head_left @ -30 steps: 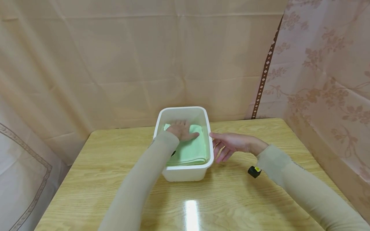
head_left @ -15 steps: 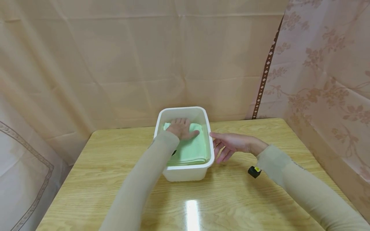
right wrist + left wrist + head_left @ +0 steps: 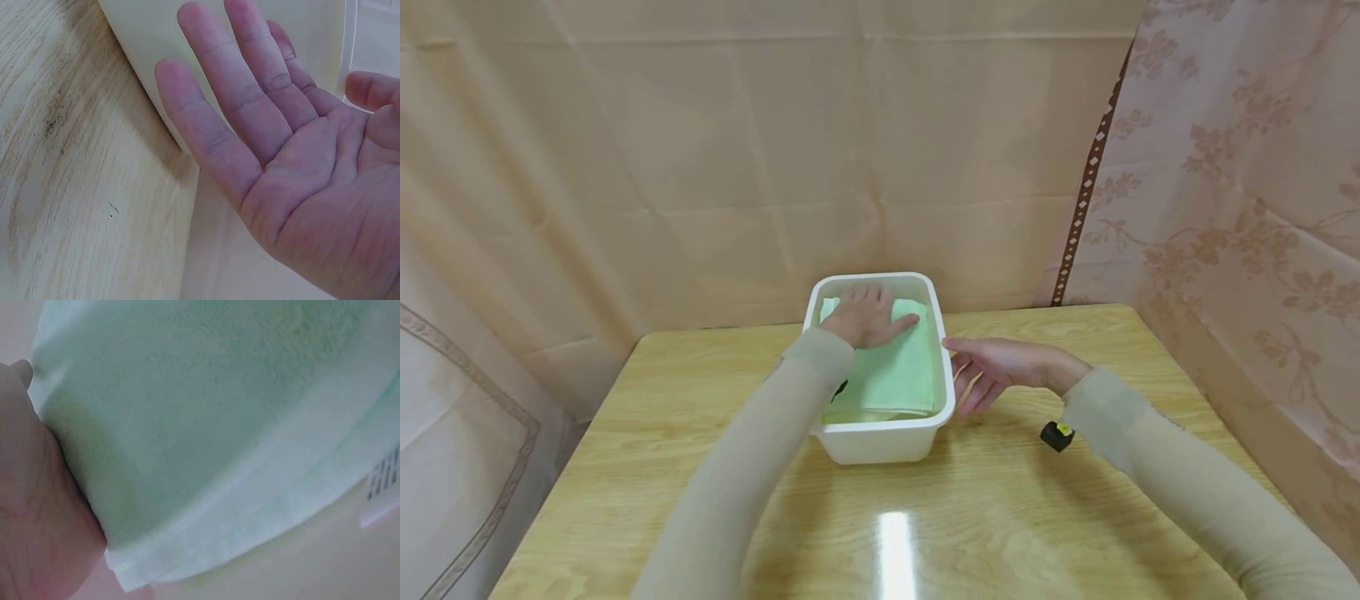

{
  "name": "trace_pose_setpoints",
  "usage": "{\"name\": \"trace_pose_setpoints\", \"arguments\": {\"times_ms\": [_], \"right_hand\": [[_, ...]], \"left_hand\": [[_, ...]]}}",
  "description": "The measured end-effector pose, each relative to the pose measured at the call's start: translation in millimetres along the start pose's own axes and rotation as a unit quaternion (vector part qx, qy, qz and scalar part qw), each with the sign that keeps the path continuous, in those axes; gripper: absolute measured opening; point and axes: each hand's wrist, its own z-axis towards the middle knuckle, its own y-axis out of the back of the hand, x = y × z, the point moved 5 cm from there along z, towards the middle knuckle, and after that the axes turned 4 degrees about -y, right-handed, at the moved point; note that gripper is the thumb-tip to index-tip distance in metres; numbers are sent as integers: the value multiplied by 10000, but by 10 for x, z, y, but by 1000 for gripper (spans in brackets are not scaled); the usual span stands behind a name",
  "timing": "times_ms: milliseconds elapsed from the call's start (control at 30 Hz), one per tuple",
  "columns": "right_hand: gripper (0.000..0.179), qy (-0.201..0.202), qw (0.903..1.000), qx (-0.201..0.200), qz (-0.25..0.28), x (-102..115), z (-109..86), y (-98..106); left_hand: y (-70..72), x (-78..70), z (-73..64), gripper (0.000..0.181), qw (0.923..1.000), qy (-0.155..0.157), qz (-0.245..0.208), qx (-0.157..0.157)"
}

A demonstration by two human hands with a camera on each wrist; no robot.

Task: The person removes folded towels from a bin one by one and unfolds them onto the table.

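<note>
A folded light green towel [image 3: 891,375] lies inside a white plastic bin [image 3: 880,450], its layered edges facing front. My left hand [image 3: 868,318] reaches into the bin and rests on the towel's far part, fingers straight and thumb spread to the right. Seen from the left wrist, the palm [image 3: 40,500] is at the towel's edge, and a white tag [image 3: 382,487] with dark print sticks out. My right hand [image 3: 1000,367] is at the bin's right side, thumb at the rim. In the right wrist view its palm [image 3: 306,181] is turned up, fingers extended along the outer wall.
The bin stands on a wood-grain table [image 3: 685,433], close to its back edge. Behind the table hangs a beige curtain [image 3: 737,167], with a pink flowered curtain [image 3: 1247,208] to the right. A small black device [image 3: 1057,435] is by the right wrist.
My left hand has shifted toward the bin's far end, with fingers blurred. The towel's far edge shows higher in the bin, and its front edge has moved back. My right hand stays at the rim.
</note>
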Motion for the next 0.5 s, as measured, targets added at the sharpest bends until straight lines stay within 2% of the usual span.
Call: {"name": "trace_pose_setpoints", "arguments": {"times_ms": [133,367,500], "right_hand": [[74,-5,9999,-46,-144,15,-8,7],[76,-94,9992,-127,-365,66,-50,11],[76,-105,9993,-108,-352,46,-43,4]], "left_hand": [[149,-63,-62,72,9997,-1,221,-133],[534,-123,-219,59,9963,100,495,-696],[659,-127,-278,55,9929,115,601,-1019]]}}
